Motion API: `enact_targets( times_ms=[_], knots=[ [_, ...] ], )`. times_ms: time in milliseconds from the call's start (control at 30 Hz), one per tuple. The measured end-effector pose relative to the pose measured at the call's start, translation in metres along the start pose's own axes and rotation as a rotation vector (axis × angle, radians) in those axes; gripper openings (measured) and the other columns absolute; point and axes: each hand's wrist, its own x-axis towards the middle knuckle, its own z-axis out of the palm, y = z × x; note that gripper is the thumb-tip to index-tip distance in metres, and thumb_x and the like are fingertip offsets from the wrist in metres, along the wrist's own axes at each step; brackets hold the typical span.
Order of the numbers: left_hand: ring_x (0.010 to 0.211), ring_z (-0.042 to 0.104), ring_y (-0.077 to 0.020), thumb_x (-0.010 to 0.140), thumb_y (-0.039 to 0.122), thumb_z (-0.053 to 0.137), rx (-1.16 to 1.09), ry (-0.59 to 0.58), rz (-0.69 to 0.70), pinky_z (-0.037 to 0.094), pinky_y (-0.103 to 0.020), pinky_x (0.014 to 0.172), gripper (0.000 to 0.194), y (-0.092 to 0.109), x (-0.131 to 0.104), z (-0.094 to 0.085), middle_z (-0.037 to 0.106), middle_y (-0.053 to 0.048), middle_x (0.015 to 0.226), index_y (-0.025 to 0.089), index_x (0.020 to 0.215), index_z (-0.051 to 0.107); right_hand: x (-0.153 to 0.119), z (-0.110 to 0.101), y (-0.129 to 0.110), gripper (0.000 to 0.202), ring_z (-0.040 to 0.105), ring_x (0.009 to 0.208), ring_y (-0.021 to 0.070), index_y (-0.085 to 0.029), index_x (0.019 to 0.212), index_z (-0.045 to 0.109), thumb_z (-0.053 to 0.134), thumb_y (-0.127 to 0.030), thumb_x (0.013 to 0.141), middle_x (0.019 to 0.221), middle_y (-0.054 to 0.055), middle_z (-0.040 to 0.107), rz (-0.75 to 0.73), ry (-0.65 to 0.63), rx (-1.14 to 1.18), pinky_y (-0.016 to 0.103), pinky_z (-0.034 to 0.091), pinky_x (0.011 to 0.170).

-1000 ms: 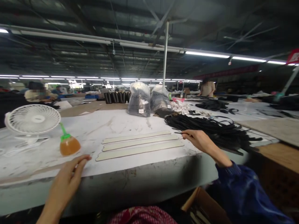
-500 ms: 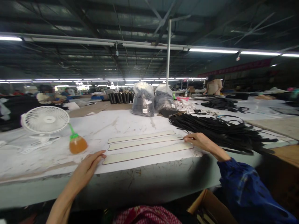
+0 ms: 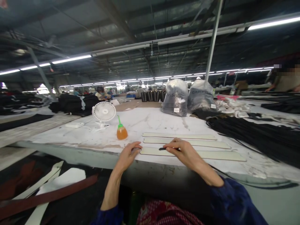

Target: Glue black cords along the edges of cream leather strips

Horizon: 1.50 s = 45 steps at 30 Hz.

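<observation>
Three long cream strips with dark edges lie side by side on the white-covered table: a far strip (image 3: 178, 136), a middle strip (image 3: 208, 143) and a near strip (image 3: 222, 155). My left hand (image 3: 127, 156) is at the left end of the near strip, thumb and fingers drawn together; what lies between them is too small to make out. Above the same strip, my right hand (image 3: 184, 151) pinches a thin black strip (image 3: 162, 149), whose short end points left. A black length (image 3: 257, 185) trails from below my right wrist over the table's front edge.
A white fan (image 3: 104, 111) and a squeeze bottle of orange liquid (image 3: 122, 133) stand at the left. Two filled plastic bags (image 3: 175, 98) are behind. A heap of black strips (image 3: 253, 134) lies right. Brown and white pieces (image 3: 58, 189) lie lower left. A person (image 3: 287, 78) is far right.
My view has swung left. My right hand has moved from the strips' right ends toward my left hand and now shows a black strip in its fingers. My left hand stays by the near strip's left end.
</observation>
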Motion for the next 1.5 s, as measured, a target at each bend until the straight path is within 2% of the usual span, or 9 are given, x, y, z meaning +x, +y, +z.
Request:
enact_targets(
  times_ms=[100, 200, 367, 700, 1100, 1200, 1300, 1433, 1500],
  knots=[
    [0.107, 0.056, -0.0219, 0.081, 0.028, 0.058, -0.001, 0.016, -0.001, 0.039, -0.039, 0.099, 0.037, 0.000, 0.000, 0.001, 0.070, -0.008, 0.103, 0.016, 0.116, 0.058, 0.020, 0.034, -0.015, 0.024, 0.059, 0.081, 0.0167, -0.027, 0.105, 0.072, 0.054, -0.028, 0.090, 0.089, 0.003, 0.061, -0.043, -0.057, -0.096, 0.027, 0.041, 0.072],
    [0.109, 0.055, -0.0224, 0.081, 0.026, 0.058, 0.026, 0.021, -0.001, 0.038, -0.040, 0.100, 0.037, 0.002, 0.000, 0.001, 0.070, -0.007, 0.103, 0.017, 0.116, 0.058, 0.032, 0.057, -0.019, 0.024, 0.059, 0.081, 0.0150, -0.030, 0.107, 0.070, 0.053, -0.028, 0.091, 0.089, 0.002, 0.058, -0.094, -0.082, -0.175, 0.025, 0.039, 0.069],
    [0.107, 0.056, -0.0229, 0.079, 0.025, 0.060, 0.050, 0.046, -0.016, 0.039, -0.040, 0.098, 0.034, 0.006, 0.000, 0.002, 0.071, -0.005, 0.100, 0.019, 0.112, 0.061, 0.040, 0.076, -0.017, 0.024, 0.058, 0.082, 0.0138, -0.032, 0.108, 0.069, 0.050, -0.028, 0.093, 0.089, 0.002, 0.056, -0.088, -0.113, -0.257, 0.023, 0.037, 0.067],
    [0.109, 0.056, -0.0232, 0.079, 0.023, 0.058, 0.070, 0.045, -0.008, 0.040, -0.041, 0.098, 0.029, 0.008, -0.001, 0.002, 0.071, -0.006, 0.100, 0.020, 0.108, 0.062, 0.039, 0.084, -0.016, 0.029, 0.056, 0.081, 0.0146, -0.038, 0.112, 0.067, 0.048, -0.027, 0.093, 0.089, 0.002, 0.055, -0.092, -0.150, -0.362, 0.024, 0.035, 0.064],
    [0.107, 0.057, -0.0224, 0.081, 0.024, 0.057, 0.060, 0.031, 0.006, 0.041, -0.040, 0.097, 0.027, 0.001, 0.001, 0.002, 0.070, -0.006, 0.102, 0.020, 0.107, 0.062, 0.043, 0.081, -0.025, 0.032, 0.055, 0.087, 0.0169, -0.041, 0.111, 0.066, 0.043, -0.027, 0.095, 0.092, 0.003, 0.054, -0.086, -0.191, -0.433, 0.025, 0.038, 0.067],
    [0.104, 0.058, -0.0209, 0.085, 0.024, 0.048, 0.031, 0.137, 0.035, 0.043, -0.038, 0.093, 0.024, 0.003, -0.001, 0.002, 0.067, -0.006, 0.104, 0.020, 0.105, 0.061, 0.044, 0.080, -0.025, 0.031, 0.056, 0.088, 0.0171, -0.040, 0.110, 0.067, 0.044, -0.027, 0.094, 0.093, 0.004, 0.056, -0.080, -0.201, -0.432, 0.025, 0.039, 0.069],
    [0.100, 0.057, -0.0196, 0.088, 0.021, 0.042, 0.055, 0.259, 0.106, 0.043, -0.036, 0.092, 0.020, 0.008, -0.010, 0.004, 0.065, -0.006, 0.101, 0.019, 0.093, 0.061, 0.045, 0.078, -0.027, 0.032, 0.057, 0.088, 0.0172, -0.040, 0.109, 0.068, 0.044, -0.027, 0.094, 0.093, 0.004, 0.057, -0.067, -0.226, -0.435, 0.025, 0.040, 0.070],
    [0.096, 0.059, -0.0177, 0.090, 0.020, 0.039, 0.074, 0.187, 0.159, 0.044, -0.033, 0.089, 0.021, 0.013, -0.024, 0.013, 0.064, -0.005, 0.096, 0.019, 0.100, 0.058, 0.046, 0.074, -0.030, 0.033, 0.058, 0.088, 0.0171, -0.040, 0.110, 0.067, 0.042, -0.026, 0.094, 0.093, 0.004, 0.057, -0.073, -0.246, -0.444, 0.026, 0.041, 0.071],
    [0.092, 0.059, -0.0175, 0.090, 0.019, 0.038, 0.099, 0.187, 0.175, 0.045, -0.033, 0.086, 0.022, 0.013, -0.027, 0.018, 0.064, -0.005, 0.094, 0.019, 0.104, 0.055, 0.047, 0.073, -0.031, 0.033, 0.058, 0.088, 0.0171, -0.041, 0.111, 0.067, 0.042, -0.026, 0.094, 0.093, 0.004, 0.057, -0.068, -0.256, -0.452, 0.026, 0.041, 0.071]
  ],
)
